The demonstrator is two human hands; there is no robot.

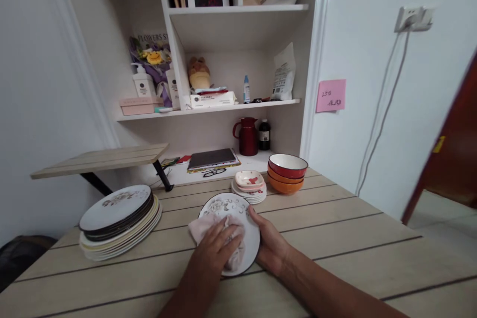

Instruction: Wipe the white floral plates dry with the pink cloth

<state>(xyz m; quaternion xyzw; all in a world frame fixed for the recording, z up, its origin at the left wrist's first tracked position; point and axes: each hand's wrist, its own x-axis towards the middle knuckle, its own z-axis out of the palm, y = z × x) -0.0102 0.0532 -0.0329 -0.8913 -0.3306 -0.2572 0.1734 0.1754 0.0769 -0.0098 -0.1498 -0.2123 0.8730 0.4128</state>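
A white plate with a flower pattern [227,207] lies on the wooden table [335,238]. My left hand [214,248] presses a pink cloth [199,227] flat onto the plate, fingers spread over it. My right hand [270,243] grips the plate's right rim, thumb on top.
A stack of large plates [119,221] sits to the left. Behind the plate are a stack of small dishes [249,186] and stacked red and orange bowls [287,173]. Shelves behind hold a red jug [247,135], glasses [214,173] and bottles. A raised wooden board [100,159] juts out left.
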